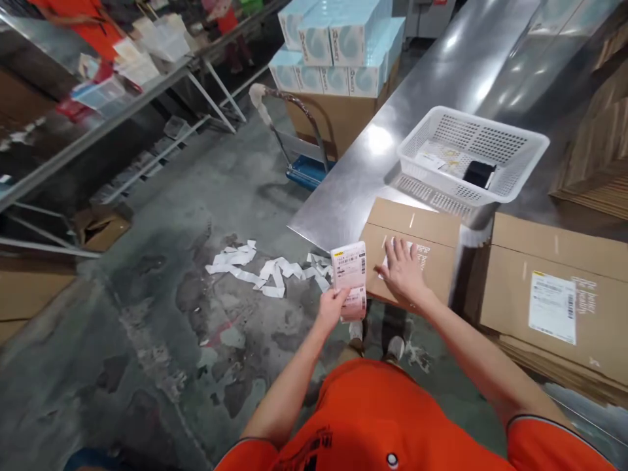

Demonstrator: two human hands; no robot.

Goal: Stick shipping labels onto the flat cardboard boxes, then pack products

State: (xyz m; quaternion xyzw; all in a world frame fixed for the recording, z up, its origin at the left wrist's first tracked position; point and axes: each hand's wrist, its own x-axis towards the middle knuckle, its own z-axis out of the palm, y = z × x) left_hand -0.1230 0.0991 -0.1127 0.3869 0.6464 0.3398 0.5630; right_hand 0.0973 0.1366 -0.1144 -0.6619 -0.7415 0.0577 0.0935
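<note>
At the near end of a shiny metal table (358, 176), seen in the single head view, a person in an orange shirt (383, 418) works with paper labels and cardboard. The left hand (332, 309) is closed on a strip of labels (349, 261), thumb across the printed front near the lower part, the fingers behind it hidden; the strip stands just off the left edge of a brown carton (441, 232). The right hand (405, 268) is open, fingers spread and palm down on that carton, over a white label (384, 261) it mostly covers; it grips nothing.

The strip looks light, thin and easily creased, probably tacky on the back of each label, and is best pinched by an edge, clear of the print. The carton, apparently folded flat, should prove light for its breadth, stiff across its panels and weaker along its creases; two opposite edges offer the surest hold.

To the right, a second carton (515, 255) bears a shipping label (553, 307). A white basket (524, 140) sits beyond, and loose paper strips (275, 271) litter the floor (167, 294).
</note>
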